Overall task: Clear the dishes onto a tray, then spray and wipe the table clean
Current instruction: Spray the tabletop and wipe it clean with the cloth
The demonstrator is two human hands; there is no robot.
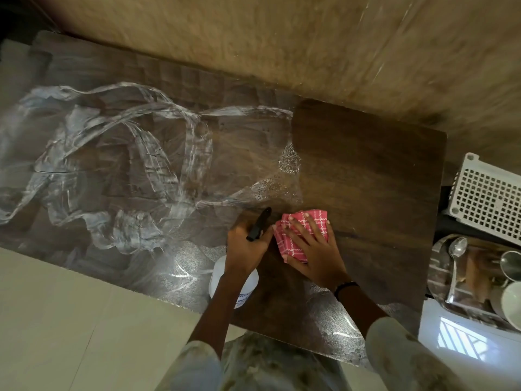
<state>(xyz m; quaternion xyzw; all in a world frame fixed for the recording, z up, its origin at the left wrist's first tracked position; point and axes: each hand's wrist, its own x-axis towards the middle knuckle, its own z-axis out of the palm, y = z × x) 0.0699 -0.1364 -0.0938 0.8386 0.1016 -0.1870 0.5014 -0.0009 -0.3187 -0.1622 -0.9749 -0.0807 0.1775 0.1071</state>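
The dark wooden table (pixel 366 153) carries wet, soapy smears across its left and middle; its right part looks dry. My left hand (pixel 246 246) grips a white spray bottle (pixel 242 280) with a black nozzle (pixel 259 224), held near the table's front edge. Right beside it, my right hand (pixel 313 249) presses flat on a folded pink checked cloth (pixel 298 235) lying on the table. A round steel tray (pixel 442 266) at the right holds a spoon (pixel 455 263), steel cups and a white bowl (pixel 511 300).
A white perforated plastic basket (pixel 490 193) stands at the right beyond the table's edge, above the tray. A beige wall runs along the table's far side. Pale floor tiles lie at the lower left.
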